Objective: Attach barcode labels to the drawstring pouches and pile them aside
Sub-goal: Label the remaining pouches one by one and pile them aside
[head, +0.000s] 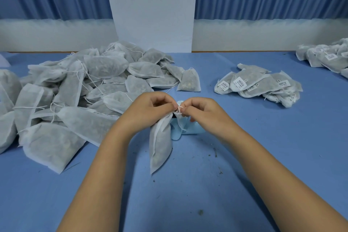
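The left forearm and right forearm reach forward from the bottom edge and converge at centre. The left grip has its fingers curled, thumb and fingertips pinching the pouch at its neck. The right grip, knuckles up and fingers curled, pinches the string there, the two grips nearly touching.

You're working in soft, even light from above with a cool blue cast, and there's no glare on the counter. Only faint, blurry shadows sit under the left pile of pouches. The centre is sharp, but the far right pile goes soft. The wide lens bows the counter's far edge and stretches the corners.
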### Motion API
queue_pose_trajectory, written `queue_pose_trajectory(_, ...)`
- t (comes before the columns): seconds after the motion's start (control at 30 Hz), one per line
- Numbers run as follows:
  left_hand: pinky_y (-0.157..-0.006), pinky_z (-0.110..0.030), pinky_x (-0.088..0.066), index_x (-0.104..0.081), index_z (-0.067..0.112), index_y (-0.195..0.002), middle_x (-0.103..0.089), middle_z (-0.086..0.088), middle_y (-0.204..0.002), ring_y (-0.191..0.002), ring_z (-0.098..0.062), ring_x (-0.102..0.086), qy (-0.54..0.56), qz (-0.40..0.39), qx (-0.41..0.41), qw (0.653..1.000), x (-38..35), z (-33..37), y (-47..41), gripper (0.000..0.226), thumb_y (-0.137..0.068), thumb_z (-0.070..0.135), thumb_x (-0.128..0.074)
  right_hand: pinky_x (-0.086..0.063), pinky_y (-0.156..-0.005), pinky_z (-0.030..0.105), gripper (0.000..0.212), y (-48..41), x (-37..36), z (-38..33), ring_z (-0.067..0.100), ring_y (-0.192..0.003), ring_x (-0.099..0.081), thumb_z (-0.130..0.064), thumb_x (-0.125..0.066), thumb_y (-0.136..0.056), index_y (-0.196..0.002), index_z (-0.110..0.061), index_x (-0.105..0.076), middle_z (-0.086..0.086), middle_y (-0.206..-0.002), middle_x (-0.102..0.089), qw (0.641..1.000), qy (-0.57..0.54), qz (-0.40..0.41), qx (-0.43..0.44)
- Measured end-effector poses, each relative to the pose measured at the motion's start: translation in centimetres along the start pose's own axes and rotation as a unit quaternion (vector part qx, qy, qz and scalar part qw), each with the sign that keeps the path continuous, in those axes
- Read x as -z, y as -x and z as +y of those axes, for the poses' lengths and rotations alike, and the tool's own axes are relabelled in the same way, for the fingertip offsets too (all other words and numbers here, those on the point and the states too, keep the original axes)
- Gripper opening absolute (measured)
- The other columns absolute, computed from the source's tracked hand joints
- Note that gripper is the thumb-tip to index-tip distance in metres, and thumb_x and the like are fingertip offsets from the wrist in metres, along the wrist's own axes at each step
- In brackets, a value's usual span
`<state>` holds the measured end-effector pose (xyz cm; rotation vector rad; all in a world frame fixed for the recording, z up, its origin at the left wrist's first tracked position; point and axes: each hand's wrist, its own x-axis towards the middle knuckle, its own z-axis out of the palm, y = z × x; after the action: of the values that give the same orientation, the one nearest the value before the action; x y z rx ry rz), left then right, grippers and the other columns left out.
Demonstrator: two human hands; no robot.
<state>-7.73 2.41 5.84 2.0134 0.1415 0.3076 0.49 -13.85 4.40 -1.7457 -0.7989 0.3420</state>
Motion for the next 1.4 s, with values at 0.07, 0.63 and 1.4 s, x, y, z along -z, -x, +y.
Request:
queue_pose_trajectory(0.07, -0.048, -0.011, -0.035, -0.073, 0.022, -0.073, -0.060, 0.010, -0.061, -0.053, -0.002, -0.047, 0.000, 0.000, 0.005, 1.000, 0.1, 0.0, 0.0, 0.022, -0.092, 0.016, -0.065, -0.046, -0.070, 0.015, 0.010, 0.1, -0.1, 0.1, -0.001, -0.070, -0.058, -0.011, -0.065, -0.090, -0.084, -0.011, -0.073, -0.010, -0.076, -0.069, 1.000, -0.010, 0.027, 0.011)
queue_pose_trajectory(0.63, -0.069, -0.023, -0.045, -0.077, 0.030, -0.069, -0.069, 0.011, -0.069, -0.063, 0.001, -0.059, 0.079, -0.027, 0.060, 0.995, -0.1, 0.0, -0.3, 0.021, -0.083, 0.026, -0.061, -0.049, -0.067, 0.012, 0.009, 0.5, -0.5, 0.0, 0.003, -0.073, -0.069, -0.009, -0.076, -0.083, -0.082, -0.017, -0.078, -0.005, -0.080, -0.076, 0.993, -0.048, 0.068, 0.089)
queue_pose_trajectory(1.4, -0.041, -0.011, -0.026, -0.075, 0.015, -0.075, -0.064, 0.004, -0.067, -0.043, -0.002, -0.036, 0.002, -0.046, -0.021, 0.999, -0.7, 0.1, 0.0, 0.021, -0.094, 0.017, -0.065, -0.051, -0.062, 0.019, 0.018, -0.7, 0.2, 0.1, 0.003, -0.067, -0.063, -0.012, -0.057, -0.092, -0.076, -0.011, -0.066, -0.008, -0.064, -0.065, 0.959, -0.226, 0.148, -0.086)
